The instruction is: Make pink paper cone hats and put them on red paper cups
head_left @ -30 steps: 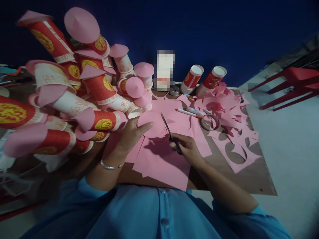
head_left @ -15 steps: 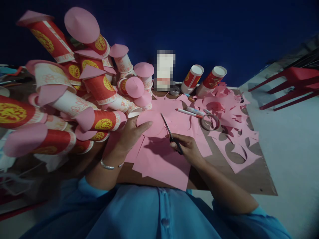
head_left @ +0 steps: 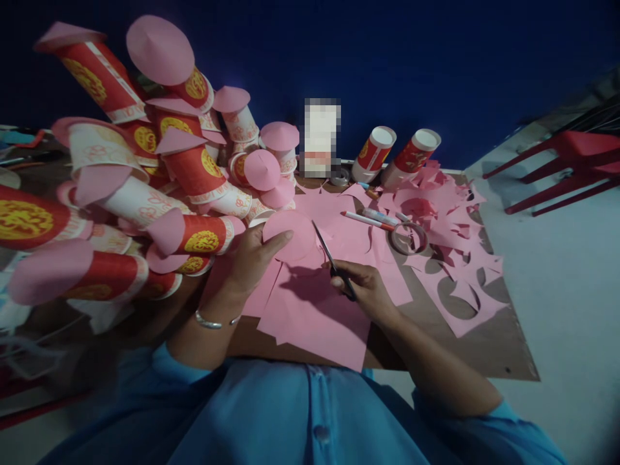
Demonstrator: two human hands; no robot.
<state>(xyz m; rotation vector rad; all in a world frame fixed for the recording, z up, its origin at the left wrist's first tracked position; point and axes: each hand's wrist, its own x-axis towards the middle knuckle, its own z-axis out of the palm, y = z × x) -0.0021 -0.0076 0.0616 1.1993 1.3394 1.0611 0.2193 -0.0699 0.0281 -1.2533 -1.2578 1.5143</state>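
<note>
Between the thumb and fingers of my left hand [head_left: 256,255] is a round pink paper disc [head_left: 296,234], held above the table. My right hand [head_left: 361,284] grips a pair of black-handled scissors [head_left: 330,257], whose blades point up and away beside the disc's right edge. Whether the blades touch the disc I cannot tell. Beneath both hands lie overlapping pink paper sheets [head_left: 329,323], with a shadow across them. The fingers of my left hand under the disc are hidden.
Red and white paper cups with pink cone tops [head_left: 194,168] crowd the left. Toward the right lie markers [head_left: 363,219], a tape roll [head_left: 409,239] and cut pink scraps [head_left: 460,290]. Two paper cups [head_left: 372,155] stand at the back; a red stool [head_left: 571,155] is beyond the table.
My left hand has shifted the pink disc slightly left and away from me. My right hand and the scissors have hardly moved.
</note>
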